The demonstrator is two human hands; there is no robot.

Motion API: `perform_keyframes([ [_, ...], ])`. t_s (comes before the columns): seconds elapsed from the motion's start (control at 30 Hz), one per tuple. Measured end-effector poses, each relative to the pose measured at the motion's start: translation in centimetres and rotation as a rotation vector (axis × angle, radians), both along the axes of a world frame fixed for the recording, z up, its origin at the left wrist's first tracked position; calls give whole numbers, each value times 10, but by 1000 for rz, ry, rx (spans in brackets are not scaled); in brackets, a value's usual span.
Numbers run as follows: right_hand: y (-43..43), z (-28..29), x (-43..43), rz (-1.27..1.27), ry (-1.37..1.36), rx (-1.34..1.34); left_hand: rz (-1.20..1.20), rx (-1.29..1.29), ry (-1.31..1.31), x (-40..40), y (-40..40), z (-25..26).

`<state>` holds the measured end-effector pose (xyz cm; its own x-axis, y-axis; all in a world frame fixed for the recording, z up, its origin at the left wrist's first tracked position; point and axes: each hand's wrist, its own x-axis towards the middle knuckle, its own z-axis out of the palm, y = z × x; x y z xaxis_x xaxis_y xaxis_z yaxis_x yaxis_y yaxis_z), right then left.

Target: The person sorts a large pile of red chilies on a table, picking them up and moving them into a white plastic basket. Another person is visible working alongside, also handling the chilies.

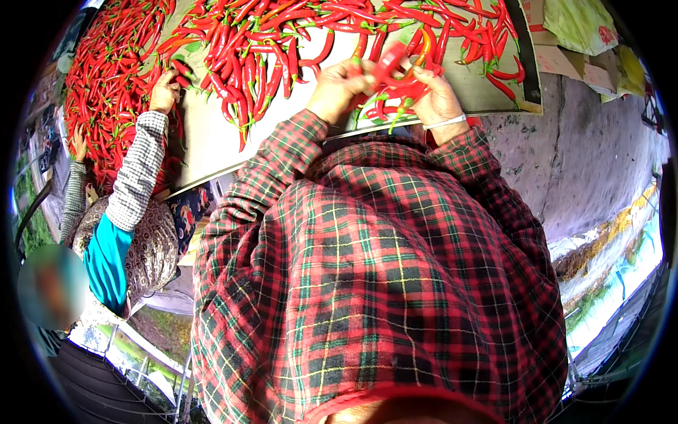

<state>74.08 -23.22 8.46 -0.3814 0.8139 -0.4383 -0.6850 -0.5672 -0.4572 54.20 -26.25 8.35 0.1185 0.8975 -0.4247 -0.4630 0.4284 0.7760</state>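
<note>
Over the near edge of a pale tabletop point(312, 100), my left hand point(336, 87) pinches a red chili pepper point(389, 61), which is blurred by motion. My right hand point(438, 103), with a white band at the wrist, holds a small bunch of red chili peppers point(405, 95). Their green stems point down toward my body, and one of them is partly orange. Both hands are close together, and the fingers partly hide the peppers between them. Just beyond my left hand, loose red chili peppers point(259, 69) lie spread on the tabletop.
A dense heap of red chilies point(114, 90) covers the left side. There, a co-worker's hand point(165, 93) in a checked sleeve reaches among peppers, with another hand point(79, 143) farther left. Cardboard point(556, 61) and a yellowish plastic bag point(580, 24) lie beyond the table's right edge.
</note>
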Motion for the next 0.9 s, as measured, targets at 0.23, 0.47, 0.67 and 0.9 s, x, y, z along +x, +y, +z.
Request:
perform_keyframes([
  [0.23, -13, 20, 34, -171, -136, 82, -44, 75, 89, 13, 2, -16],
  [0.47, -70, -9, 175, -292, -332, 6, 242, 58, 434, -69, 1, -51],
  [0.67, -141, -105, 285, -123, -770, -231, 346, 48, 678, -87, -16, -31],
  [0.9, -153, -158, 330, 15, -1582, -77, 157, 86, 647, -106, -45, -51],
])
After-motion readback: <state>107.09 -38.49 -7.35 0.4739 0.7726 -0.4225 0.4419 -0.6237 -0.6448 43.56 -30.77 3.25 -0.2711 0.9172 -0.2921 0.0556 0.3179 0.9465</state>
